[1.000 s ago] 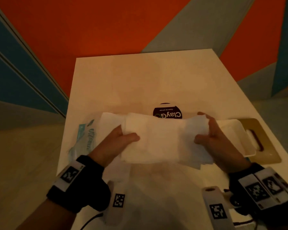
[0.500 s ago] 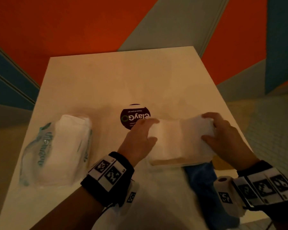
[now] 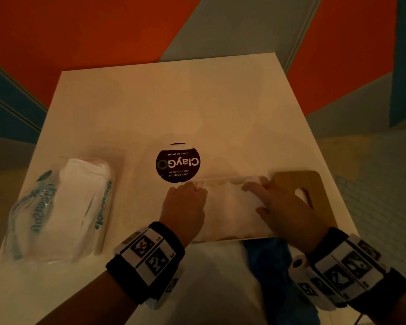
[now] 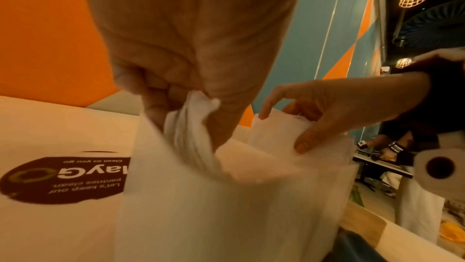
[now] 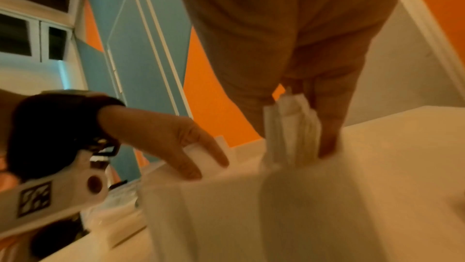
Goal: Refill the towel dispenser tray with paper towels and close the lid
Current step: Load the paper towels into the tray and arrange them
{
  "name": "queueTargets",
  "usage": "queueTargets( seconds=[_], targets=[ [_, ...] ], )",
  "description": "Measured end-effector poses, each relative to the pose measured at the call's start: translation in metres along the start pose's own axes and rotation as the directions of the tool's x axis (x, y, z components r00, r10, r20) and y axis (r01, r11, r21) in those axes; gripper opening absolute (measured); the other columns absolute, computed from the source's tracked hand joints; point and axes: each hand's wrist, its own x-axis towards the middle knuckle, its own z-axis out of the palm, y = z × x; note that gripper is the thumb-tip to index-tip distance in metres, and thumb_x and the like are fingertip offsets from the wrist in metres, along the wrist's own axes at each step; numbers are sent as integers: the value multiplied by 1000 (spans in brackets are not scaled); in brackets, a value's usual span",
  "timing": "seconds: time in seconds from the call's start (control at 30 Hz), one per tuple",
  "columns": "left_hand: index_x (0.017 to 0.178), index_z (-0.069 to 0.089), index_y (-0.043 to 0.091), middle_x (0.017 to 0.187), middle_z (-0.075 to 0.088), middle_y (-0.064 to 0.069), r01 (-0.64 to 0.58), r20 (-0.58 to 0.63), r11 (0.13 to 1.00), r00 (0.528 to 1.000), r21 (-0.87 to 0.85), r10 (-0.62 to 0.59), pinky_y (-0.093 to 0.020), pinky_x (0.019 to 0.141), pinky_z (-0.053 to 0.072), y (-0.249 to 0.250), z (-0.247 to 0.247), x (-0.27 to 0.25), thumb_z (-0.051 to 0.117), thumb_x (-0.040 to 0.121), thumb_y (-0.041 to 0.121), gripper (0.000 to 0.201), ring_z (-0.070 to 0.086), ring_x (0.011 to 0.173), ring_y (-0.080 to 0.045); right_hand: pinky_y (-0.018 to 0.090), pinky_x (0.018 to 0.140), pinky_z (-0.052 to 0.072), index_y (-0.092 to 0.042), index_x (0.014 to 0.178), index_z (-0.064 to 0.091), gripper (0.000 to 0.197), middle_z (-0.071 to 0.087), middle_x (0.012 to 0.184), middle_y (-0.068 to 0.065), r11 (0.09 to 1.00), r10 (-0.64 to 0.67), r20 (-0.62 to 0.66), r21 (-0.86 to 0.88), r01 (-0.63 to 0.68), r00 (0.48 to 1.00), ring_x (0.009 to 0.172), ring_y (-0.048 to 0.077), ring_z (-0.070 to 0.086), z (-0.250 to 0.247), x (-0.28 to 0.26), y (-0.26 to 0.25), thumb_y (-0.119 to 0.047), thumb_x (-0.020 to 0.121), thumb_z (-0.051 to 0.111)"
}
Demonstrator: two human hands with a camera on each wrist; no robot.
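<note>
A stack of white paper towels [image 3: 230, 207] lies in the white dispenser tray [image 3: 232, 238] at the table's near right. My left hand [image 3: 197, 187] pinches the stack's left end [image 4: 191, 123] with curled fingers. At the other end, my right hand [image 3: 253, 195] grips the stack [image 5: 292, 127] between thumb and fingers. Both ends are bent upward against the tray's walls [image 4: 201, 216]. The wooden lid [image 3: 309, 184] with its slot lies flat just right of the tray, partly behind my right hand.
An opened plastic pack of paper towels [image 3: 63, 207] lies at the table's near left. A round dark ClayGo sticker [image 3: 177, 163] sits just beyond the tray. Blue fabric [image 3: 267, 261] shows below the near table edge [image 3: 220, 254].
Both hands carried the towel stack from mid-air over the table to the right and lowered it into the tray. The wooden lid shows again beside the tray.
</note>
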Motion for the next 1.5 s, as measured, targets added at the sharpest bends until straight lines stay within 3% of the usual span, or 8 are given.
queueTargets(
  seconds=[0.27,0.43,0.6,0.8,0.97,1.17,1.37,1.5],
  targets=[
    [139,12,20,138,43,-7,-2,-50,992,999,124,8,-34,94,37,0,11,3,43,92,17,56,48,117,-22,29,50,43,-19,123,42,93,65,61,0,866,-57,-87,-499,6,995,55,23,60,23,1,11,-28,42,86],
    [139,15,17,134,48,-9,8,-36,987,999,162,-2,-35,90,39,-1,10,3,39,94,23,51,51,113,-25,32,49,45,-16,123,45,93,69,74,6,870,-62,-125,-493,-8,990,59,27,62,22,0,10,-26,40,88],
    [99,65,15,100,71,-9,-83,-124,971,986,222,113,-33,59,54,-7,1,-8,80,54,32,50,67,76,-26,36,61,48,-16,102,61,64,68,104,19,902,-103,-198,-431,8,975,77,35,66,9,-13,7,-19,44,87],
    [127,47,25,146,38,-2,-533,227,828,840,174,493,-42,112,22,-2,1,-3,54,88,24,40,32,134,-26,34,63,55,-20,82,72,44,72,98,12,799,-430,214,-361,481,877,80,32,69,17,7,6,-10,42,86],
    [131,38,38,153,21,0,-541,445,785,808,304,385,-49,115,6,-6,12,7,47,91,34,41,18,140,-29,41,106,32,-16,121,56,33,27,152,3,783,-201,582,-388,487,788,130,28,35,14,19,1,-14,92,42],
    [131,38,34,154,19,0,-499,460,817,821,291,338,-49,115,5,-4,8,7,43,92,38,40,18,140,-28,40,98,34,-12,112,57,28,49,132,8,666,-93,589,-563,490,803,114,30,48,11,17,-4,-14,90,39],
    [132,36,16,151,21,-14,-332,218,839,941,432,260,-49,115,7,-14,-6,-3,41,92,37,46,17,139,-31,55,78,52,-19,62,71,41,72,70,8,631,-264,210,-700,334,941,70,28,70,2,7,15,-19,68,30],
    [128,41,11,139,40,-14,-312,268,806,943,502,198,-45,112,21,-11,-1,-2,39,92,38,45,32,130,-32,58,108,19,-14,61,71,41,73,77,13,560,-257,165,-777,286,952,77,32,69,11,5,30,-20,71,32]
  ],
)
